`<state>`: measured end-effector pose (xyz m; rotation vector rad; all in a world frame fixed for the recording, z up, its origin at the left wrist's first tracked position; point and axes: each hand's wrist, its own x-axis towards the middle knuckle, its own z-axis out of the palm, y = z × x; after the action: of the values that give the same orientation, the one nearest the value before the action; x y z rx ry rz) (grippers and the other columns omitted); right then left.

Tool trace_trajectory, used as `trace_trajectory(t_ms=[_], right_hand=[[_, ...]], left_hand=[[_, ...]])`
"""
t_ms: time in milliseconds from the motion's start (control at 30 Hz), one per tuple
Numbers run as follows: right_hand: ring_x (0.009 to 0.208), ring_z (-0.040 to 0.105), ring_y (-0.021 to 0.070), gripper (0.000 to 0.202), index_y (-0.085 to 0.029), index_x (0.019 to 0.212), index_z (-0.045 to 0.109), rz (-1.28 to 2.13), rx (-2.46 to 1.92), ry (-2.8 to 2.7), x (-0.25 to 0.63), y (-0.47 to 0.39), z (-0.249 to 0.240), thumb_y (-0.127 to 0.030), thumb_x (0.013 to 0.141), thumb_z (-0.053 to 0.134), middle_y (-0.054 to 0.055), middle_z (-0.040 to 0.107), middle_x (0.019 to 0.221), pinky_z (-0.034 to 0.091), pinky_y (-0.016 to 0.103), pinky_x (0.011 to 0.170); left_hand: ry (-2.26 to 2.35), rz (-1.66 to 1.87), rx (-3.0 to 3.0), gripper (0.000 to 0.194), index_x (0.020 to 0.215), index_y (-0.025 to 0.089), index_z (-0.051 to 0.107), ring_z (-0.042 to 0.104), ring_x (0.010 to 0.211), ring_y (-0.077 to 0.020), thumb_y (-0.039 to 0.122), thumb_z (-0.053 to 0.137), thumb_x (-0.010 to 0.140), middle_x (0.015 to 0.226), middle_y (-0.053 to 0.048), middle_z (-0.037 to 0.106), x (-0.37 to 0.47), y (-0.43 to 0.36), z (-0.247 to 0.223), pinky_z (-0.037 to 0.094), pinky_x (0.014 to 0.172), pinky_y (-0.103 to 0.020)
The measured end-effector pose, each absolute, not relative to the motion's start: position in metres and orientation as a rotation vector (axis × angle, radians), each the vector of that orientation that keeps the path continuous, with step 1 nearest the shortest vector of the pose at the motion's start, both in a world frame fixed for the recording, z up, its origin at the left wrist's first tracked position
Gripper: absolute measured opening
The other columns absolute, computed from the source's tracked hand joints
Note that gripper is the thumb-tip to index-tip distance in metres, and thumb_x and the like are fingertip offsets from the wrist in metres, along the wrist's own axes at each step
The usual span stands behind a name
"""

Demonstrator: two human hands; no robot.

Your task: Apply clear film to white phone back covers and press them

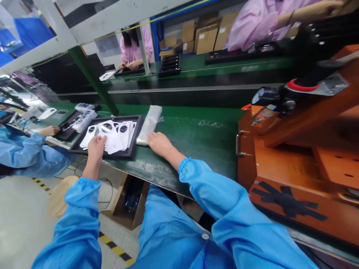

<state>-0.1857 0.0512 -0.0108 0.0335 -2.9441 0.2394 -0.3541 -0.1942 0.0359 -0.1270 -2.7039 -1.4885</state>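
Note:
My left hand (96, 148) is over a black tray (131, 152), thumb and fingers pinched on the edge of a white card (115, 145). Beneath it in the tray lies a loose pile of white cards with round black-and-silver pieces (123, 129) on them. Just right of the tray, a long pack in whitish plastic wrap (149, 121) lies on the green bench. My right hand (160, 144) grips the near end of this pack, its fingers curled at the right edge; what is inside the wrap cannot be made out.
An orange machine (280, 157) with a handle and black tape stands at the right. A co-worker's hand (50, 130) is at another black tray on the left. A green post (89, 80) rises behind my tray. An open cardboard box (120, 203) sits under the bench.

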Motion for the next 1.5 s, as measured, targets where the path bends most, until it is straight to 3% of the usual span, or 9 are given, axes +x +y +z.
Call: trace_trajectory(t_ms=[167,300,467,633,733,833,933,1233,1500], right_hand=[[0.104,0.073,0.0280,0.030,-0.008,0.099,0.080,0.209,0.089,-3.016,-0.180,0.066,0.001,-0.006,0.103,0.050,0.019,0.081,0.104,0.042,0.040,0.087],[0.109,0.072,0.0287,0.034,-0.009,0.104,0.078,0.206,-0.020,-2.940,-0.141,0.092,0.009,-0.008,0.106,0.044,0.018,0.080,0.113,0.044,0.042,0.086],[0.131,0.066,0.0328,0.038,-0.018,0.131,0.073,0.163,-0.252,-2.488,-0.016,0.095,-0.015,-0.012,0.109,0.042,0.016,0.075,0.135,0.049,0.049,0.098],[0.112,0.073,0.0297,0.036,-0.014,0.131,0.071,-0.001,-0.398,-2.615,0.096,0.059,-0.055,-0.005,0.105,0.049,0.018,0.078,0.128,0.056,0.042,0.082],[0.117,0.071,0.0284,0.038,-0.010,0.134,0.070,0.068,-0.431,-2.657,0.119,0.040,-0.071,-0.004,0.106,0.046,0.020,0.077,0.129,0.060,0.042,0.094],[0.125,0.065,0.0298,0.038,-0.010,0.135,0.071,0.153,-0.517,-2.669,0.123,0.032,-0.078,-0.006,0.107,0.045,0.022,0.072,0.136,0.059,0.044,0.101],[0.098,0.064,0.0259,0.036,-0.013,0.135,0.072,0.136,-0.639,-2.640,0.127,0.032,-0.085,-0.010,0.109,0.047,0.016,0.074,0.110,0.058,0.039,0.080],[0.072,0.050,0.0187,0.047,-0.022,0.154,0.061,0.165,-0.641,-2.389,0.139,0.032,-0.112,-0.011,0.109,0.051,0.003,0.061,0.080,0.045,0.033,0.064],[0.075,0.059,0.0167,0.037,-0.025,0.142,0.069,0.277,-0.769,-2.325,0.150,0.029,-0.112,-0.014,0.108,0.058,0.003,0.069,0.084,0.051,0.032,0.069]], left_hand=[[-2.727,-1.815,-0.315,0.047,0.100,0.018,0.063,0.059,0.057,-0.0126,0.049,0.083,0.072,0.072,0.002,0.068,-0.282,-0.190,0.017,0.047,0.056,-0.024],[-2.853,-1.992,-0.488,0.067,0.118,0.017,0.069,0.065,0.062,-0.0176,0.058,0.085,0.069,0.075,-0.002,0.072,-0.214,-0.167,-0.019,0.052,0.059,-0.029],[-2.893,-1.893,-0.835,0.050,0.124,0.021,0.068,0.060,0.062,-0.0158,0.050,0.074,0.085,0.072,0.002,0.066,-0.159,-0.125,-0.052,0.045,0.062,-0.027],[-3.092,-0.804,-1.199,0.051,0.142,0.022,0.062,0.064,0.071,-0.0228,0.036,0.069,0.094,0.072,0.002,0.065,-0.152,-0.093,-0.052,0.043,0.070,-0.031],[-2.959,-0.458,-1.291,0.054,0.142,0.019,0.063,0.067,0.086,-0.0320,0.044,0.071,0.095,0.079,-0.005,0.067,-0.155,-0.082,-0.047,0.047,0.074,-0.036],[-2.662,-0.626,-1.587,0.035,0.125,0.018,0.072,0.065,0.089,-0.0306,0.043,0.063,0.102,0.084,-0.007,0.066,-0.143,-0.071,-0.044,0.050,0.082,-0.040],[-2.419,-0.840,-2.138,0.028,0.119,0.021,0.074,0.065,0.097,-0.0258,0.040,0.056,0.108,0.098,-0.007,0.069,-0.117,-0.056,-0.046,0.052,0.094,-0.041],[-2.391,-0.651,-2.345,0.058,0.144,0.025,0.071,0.051,0.136,-0.0385,0.061,0.070,0.099,0.150,-0.016,0.061,-0.084,-0.017,-0.066,0.042,0.110,-0.056],[-2.417,-0.724,-2.271,0.031,0.117,0.030,0.083,0.052,0.135,-0.0367,0.052,0.077,0.097,0.142,-0.010,0.069,-0.081,-0.008,-0.069,0.039,0.109,-0.055]])
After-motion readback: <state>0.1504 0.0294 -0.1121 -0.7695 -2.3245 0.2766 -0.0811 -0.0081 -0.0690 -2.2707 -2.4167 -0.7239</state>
